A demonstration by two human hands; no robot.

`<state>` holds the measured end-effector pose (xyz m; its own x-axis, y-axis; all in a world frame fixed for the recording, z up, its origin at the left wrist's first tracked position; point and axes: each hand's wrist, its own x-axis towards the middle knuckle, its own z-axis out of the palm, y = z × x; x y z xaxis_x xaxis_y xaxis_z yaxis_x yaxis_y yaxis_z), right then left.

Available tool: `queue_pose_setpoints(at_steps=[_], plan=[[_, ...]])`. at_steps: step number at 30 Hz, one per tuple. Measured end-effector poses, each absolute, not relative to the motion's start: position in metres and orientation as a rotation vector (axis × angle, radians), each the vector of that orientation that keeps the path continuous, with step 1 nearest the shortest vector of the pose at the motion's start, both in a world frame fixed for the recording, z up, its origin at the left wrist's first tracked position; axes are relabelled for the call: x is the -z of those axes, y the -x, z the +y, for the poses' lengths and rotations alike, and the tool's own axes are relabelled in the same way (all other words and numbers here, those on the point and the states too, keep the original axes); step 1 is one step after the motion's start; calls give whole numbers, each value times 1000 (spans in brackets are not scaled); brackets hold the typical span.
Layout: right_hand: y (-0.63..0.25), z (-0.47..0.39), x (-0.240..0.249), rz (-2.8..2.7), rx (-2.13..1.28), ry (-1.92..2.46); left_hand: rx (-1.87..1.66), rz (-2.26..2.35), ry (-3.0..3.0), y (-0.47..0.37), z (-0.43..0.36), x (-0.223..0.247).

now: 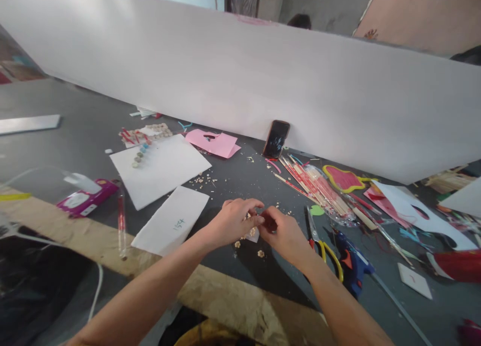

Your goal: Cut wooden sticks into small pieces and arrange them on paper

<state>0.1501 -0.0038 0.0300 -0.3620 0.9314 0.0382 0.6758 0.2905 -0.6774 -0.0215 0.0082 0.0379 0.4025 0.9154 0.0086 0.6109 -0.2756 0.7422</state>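
My left hand and my right hand meet over the dark table, fingertips nearly touching. Both are closed in a pinch; whatever sits between the fingers is too small to make out. Just under them lies a small pale piece of paper, partly covered by my left hand, with little beige flower-shaped pieces on it. Two more such pieces, a near one and one to its left, rest on the tabletop. Scissors with yellow handles are beside my right wrist.
A blue glue gun lies right of the scissors. Beyond are bundled sticks and a leaning phone. White sheets, a marked paper, pink paper and a magenta box lie leftward. A white panel stands behind.
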Motion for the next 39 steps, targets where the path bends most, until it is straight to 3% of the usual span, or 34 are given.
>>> queue_pose_setpoints(at_steps=[11,17,22,30,39], plan=[[-146,-11,-20,-1988,-896,1451,-813,1182,-1556,20,6,-22],[-156,-10,-26,-2042,-694,1483,-752,1198,-1735,28,6,-25],[-166,-5,-27,-2070,-462,1510,-593,1557,-2088,51,4,-18],[-119,-17,-3,-2671,-564,1063,-442,1618,-2177,56,-6,-5],[-137,-10,-12,-2459,-706,1177,-549,1537,-2151,51,-9,-10]])
